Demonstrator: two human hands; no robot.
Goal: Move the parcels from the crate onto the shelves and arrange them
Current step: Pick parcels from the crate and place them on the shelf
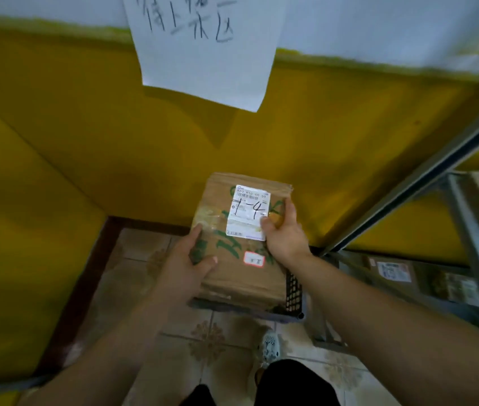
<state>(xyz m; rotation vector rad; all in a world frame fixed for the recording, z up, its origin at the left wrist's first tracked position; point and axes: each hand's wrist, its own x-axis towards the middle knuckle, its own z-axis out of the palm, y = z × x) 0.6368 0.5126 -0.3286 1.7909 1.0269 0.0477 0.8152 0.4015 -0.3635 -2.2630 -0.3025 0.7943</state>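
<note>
- Progress: several shelved parcels (393, 271) sit on the shelves (466, 227) at right. At least 2 are on the lower level and 1 is on the level above. All are blurred, so no firm count.
- One parcel (232, 279), brown cardboard w/ green print, is over the crate (293, 291), which stands on the tiled floor next to the shelves' lower frame.
- Can't tell if the parcel is lifted free or resting on the crate rim; its underside is hidden.
- The parcel covers most of the crate's inside, so can't tell how many are left in it.
- Judgement: mid-task. This parcel is not yet shelved, and the arranging is prob. unfinished.
- Its label (249, 211) has "1-4" handwritten on it, prob. a shelf slot; that's a guess.
- Left hand (185, 265): clamped on the parcel's near-left corner, w/ thumb on the top face and forefinger along the left side.
- Right hand (283, 230): clamped on the right edge, w/ thumb pressing by the label's lower corner and fingers curled over the edge.
- Both hands are on the same parcel, well apart, one per side.
</note>
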